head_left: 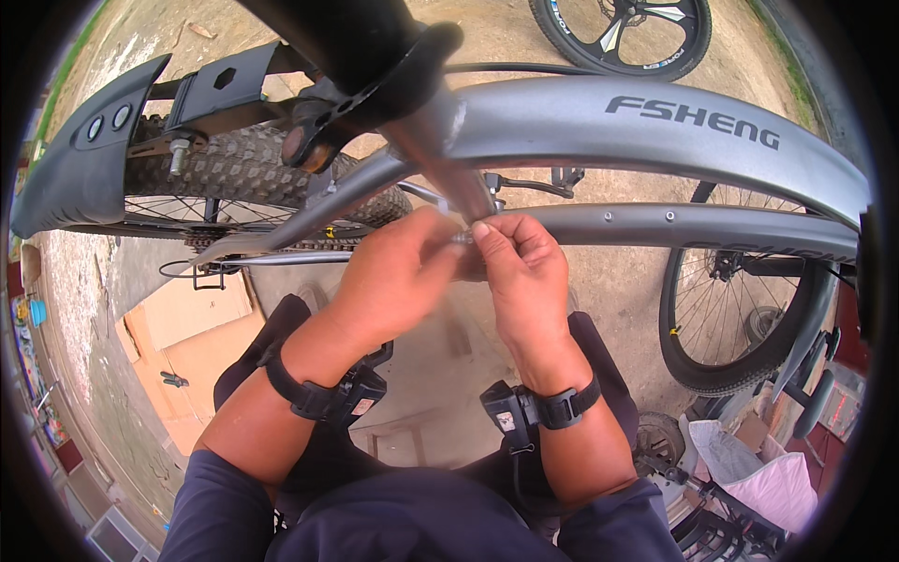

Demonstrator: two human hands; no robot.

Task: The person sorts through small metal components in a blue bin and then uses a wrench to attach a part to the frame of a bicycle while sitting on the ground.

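Both my hands meet at the lower part of a grey bicycle frame (552,122), just in front of its seat tube (464,183). My right hand (524,272) is closed, thumb and fingers pinched at a small silvery ridged piece (461,238); its exact kind is hidden by the fingers. My left hand (398,272) is at the other side of that piece, its fingers smeared by motion. A knobby rear tyre (253,169) and a black mudguard (80,159) are to the left. The dark saddle clamp and post (375,75) rise toward me.
The front wheel (674,309) stands at the right. Another bicycle wheel (623,28) is at the far side. Flattened cardboard (192,328) lies at the left, with a small dark tool (174,379) on it. A pink-and-grey cloth (758,478) is at the lower right.
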